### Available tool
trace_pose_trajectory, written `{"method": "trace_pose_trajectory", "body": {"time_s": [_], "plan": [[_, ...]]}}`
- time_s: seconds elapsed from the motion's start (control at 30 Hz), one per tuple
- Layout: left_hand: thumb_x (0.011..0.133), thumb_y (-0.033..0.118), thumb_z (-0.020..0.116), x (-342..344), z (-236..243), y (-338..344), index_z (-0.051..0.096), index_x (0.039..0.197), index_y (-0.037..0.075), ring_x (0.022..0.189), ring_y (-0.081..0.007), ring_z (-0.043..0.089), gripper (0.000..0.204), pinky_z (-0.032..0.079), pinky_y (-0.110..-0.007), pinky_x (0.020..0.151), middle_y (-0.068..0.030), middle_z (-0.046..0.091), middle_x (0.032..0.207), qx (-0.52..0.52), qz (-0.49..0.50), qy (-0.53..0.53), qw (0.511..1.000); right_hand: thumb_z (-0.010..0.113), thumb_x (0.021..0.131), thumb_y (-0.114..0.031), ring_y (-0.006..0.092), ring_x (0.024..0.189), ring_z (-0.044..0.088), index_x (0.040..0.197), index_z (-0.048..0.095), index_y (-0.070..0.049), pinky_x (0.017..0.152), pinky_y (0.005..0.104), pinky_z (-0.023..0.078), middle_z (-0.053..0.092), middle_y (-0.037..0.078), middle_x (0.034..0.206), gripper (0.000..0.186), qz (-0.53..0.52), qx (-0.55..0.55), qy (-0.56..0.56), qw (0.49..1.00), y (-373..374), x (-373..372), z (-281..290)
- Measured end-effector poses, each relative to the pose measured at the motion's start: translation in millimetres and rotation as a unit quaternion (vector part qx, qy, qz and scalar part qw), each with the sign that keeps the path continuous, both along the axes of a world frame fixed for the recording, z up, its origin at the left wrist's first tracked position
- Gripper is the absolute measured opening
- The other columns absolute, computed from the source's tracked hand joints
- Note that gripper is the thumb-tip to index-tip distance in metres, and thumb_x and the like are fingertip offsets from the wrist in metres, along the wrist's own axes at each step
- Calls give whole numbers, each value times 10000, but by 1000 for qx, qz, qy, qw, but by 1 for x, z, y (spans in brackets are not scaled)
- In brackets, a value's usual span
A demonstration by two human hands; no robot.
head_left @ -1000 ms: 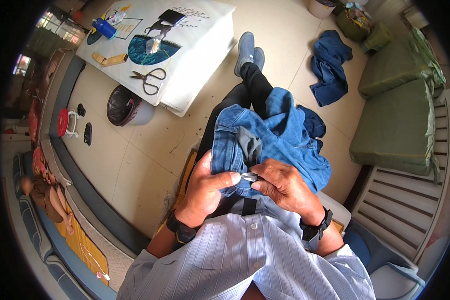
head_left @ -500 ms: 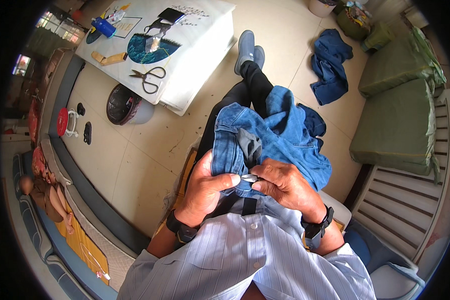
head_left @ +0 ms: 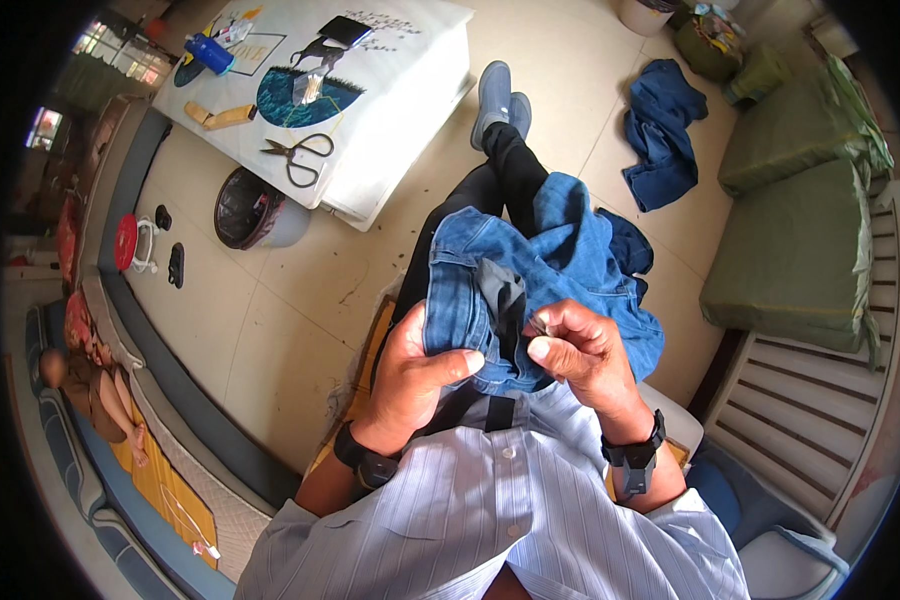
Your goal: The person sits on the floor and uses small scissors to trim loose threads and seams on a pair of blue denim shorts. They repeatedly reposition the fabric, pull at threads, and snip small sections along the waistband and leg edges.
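Note:
Blue jeans [head_left: 580, 250] lie across my crossed legs, their waistband toward me and a grey pocket lining [head_left: 500, 285] showing. My left hand [head_left: 418, 365] grips the waistband at its left side, thumb on top. My right hand [head_left: 575, 355] is just right of it over the jeans, thumb and fingers pinched on a small metal tool [head_left: 543, 325], mostly hidden by the fingertips.
A white-covered table [head_left: 400, 160] holds scissors [head_left: 298, 155], a blue bottle and a tan object. Below it are a bin [head_left: 258, 210] and red stool [head_left: 128, 242]. Jeans [head_left: 662, 135] lie on the floor, green cushions [head_left: 782, 255] right. A person [head_left: 105, 395] reclines left.
My right hand has drawn up and right, away from my left thumb, turning and taking the small metal tool along. My left hand stays on the waistband.

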State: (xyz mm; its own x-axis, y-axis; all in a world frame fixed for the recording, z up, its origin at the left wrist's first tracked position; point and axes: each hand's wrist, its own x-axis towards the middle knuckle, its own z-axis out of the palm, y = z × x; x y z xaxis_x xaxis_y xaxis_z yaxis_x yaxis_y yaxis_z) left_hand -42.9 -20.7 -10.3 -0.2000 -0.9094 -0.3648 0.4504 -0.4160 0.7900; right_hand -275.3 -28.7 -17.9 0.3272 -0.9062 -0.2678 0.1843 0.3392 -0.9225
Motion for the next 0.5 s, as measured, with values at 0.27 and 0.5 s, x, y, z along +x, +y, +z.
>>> {"method": "trace_pose_trajectory", "body": {"time_s": [0.27,0.5], "plan": [[893,12,772,-4,-8,8,705,1200,30,928,-51,650,314,545,-258,852,21,731,1036,-55,-49,-143,987,800,958,-53,40,822,567,1004,682,-34,723,243,469,646,-48,896,127,17,85,28,996,-4,17,4],[889,-49,727,9,1,2,717,1102,30,906,-67,656,227,544,-280,855,21,719,976,18,-131,-124,983,725,934,-12,50,797,551,1005,710,-7,709,257,466,643,-37,863,72,14,71,71,995,-8,16,1]]}}
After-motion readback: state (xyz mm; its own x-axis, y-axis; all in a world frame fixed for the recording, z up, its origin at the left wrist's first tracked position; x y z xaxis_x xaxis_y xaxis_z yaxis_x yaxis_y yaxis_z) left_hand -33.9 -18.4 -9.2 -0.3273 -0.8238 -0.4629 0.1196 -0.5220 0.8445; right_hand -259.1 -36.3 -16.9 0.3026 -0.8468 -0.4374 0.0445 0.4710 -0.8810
